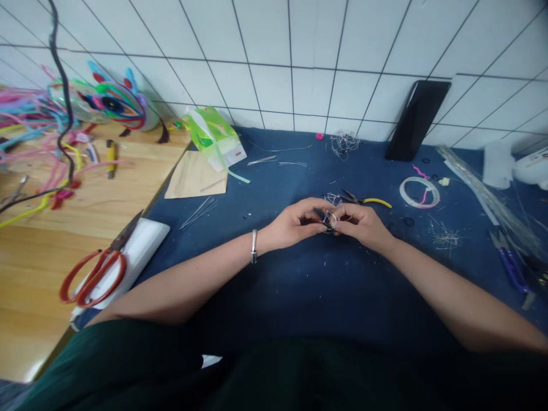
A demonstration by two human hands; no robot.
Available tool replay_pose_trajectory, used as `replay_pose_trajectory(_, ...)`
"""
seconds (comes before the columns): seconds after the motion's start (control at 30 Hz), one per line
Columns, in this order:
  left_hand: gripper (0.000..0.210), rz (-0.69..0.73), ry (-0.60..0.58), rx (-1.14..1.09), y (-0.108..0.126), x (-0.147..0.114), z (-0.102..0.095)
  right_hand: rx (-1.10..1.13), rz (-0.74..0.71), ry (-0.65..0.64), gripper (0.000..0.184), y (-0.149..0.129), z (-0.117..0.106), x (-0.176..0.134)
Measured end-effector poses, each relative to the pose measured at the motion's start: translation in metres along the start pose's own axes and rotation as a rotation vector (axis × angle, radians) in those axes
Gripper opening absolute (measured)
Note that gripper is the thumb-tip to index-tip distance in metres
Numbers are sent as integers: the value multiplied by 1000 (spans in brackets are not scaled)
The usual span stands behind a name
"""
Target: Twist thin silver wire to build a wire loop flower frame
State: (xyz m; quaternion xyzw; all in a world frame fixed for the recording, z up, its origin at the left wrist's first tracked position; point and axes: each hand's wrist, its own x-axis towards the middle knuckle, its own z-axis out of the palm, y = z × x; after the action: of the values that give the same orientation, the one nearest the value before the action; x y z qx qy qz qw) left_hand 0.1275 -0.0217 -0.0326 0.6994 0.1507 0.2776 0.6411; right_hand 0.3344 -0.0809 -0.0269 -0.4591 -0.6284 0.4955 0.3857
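Observation:
My left hand (295, 221) and my right hand (362, 225) meet over the dark blue cloth. Between their fingertips they pinch a small piece of looped silvery wire (330, 220) with dark parts in it. Its exact shape is partly covered by my fingers and blurred. Just behind my fingers lies another tangle of thin wire (332, 198), partly hidden. Pliers with a yellow handle (377, 201) rest on the cloth beyond my right hand, their dark jaws pointing left.
Orange-handled scissors (96, 277) lie on a white packet at left. A black phone (417, 120) leans on the tiled wall. A clear ring-shaped roll (419, 192), wire clippings (445, 237) and purple-handled pliers (511, 260) lie right. A green packet (214, 134) sits back left.

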Motion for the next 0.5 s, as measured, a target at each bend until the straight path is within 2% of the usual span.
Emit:
replay_pose_trajectory(0.17, 29, -49, -60, -124, 2, 1, -10, 13, 26, 7, 12, 1, 0, 0)
replay_pose_trajectory(0.3, 27, -63, -1, -110, 2, 2, -14, -44, 17, 25, 14, -3, 0, 1)
replay_pose_trajectory(0.5, 25, -7, 101, -93, 5, 3, -26, -134, -24, 150, 15, -4, -4, 2)
